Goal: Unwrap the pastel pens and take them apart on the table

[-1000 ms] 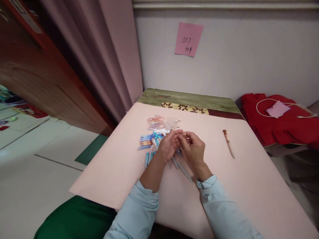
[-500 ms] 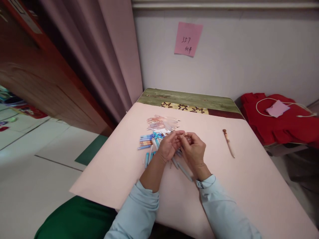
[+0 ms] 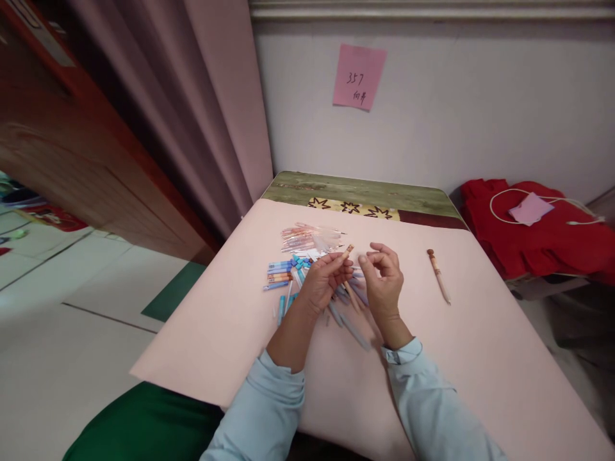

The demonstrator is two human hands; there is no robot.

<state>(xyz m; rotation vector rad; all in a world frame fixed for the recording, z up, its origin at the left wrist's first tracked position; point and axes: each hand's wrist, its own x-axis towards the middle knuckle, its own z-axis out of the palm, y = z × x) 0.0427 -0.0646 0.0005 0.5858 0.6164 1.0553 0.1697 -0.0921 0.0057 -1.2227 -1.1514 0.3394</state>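
My left hand (image 3: 323,280) grips a short tan patterned pen barrel (image 3: 348,250) between thumb and fingers, its end sticking up past the fingertips. A small gap to the right, my right hand (image 3: 385,276) hangs with its thumb and curled fingers apart, and I see nothing between them. Under and around both hands lies a pile of pen parts: blue and orange barrels (image 3: 278,275), small blue pieces (image 3: 298,263), and pale grey-blue tubes (image 3: 353,333). Behind it rests a bunch of clear pinkish refills (image 3: 307,237). My left hand hides part of the pile.
A whole pen (image 3: 439,276) with a brown top lies at the right on the pale pink table cover (image 3: 485,358). To the table's right is red cloth (image 3: 562,237) with a white cable (image 3: 497,214). A brown door (image 3: 96,179) and curtain (image 3: 216,96) stand left.
My hands were together at the barrel piece; now my right hand has drawn away to the right and its fingers have parted. The barrel shows more clearly in my left hand.
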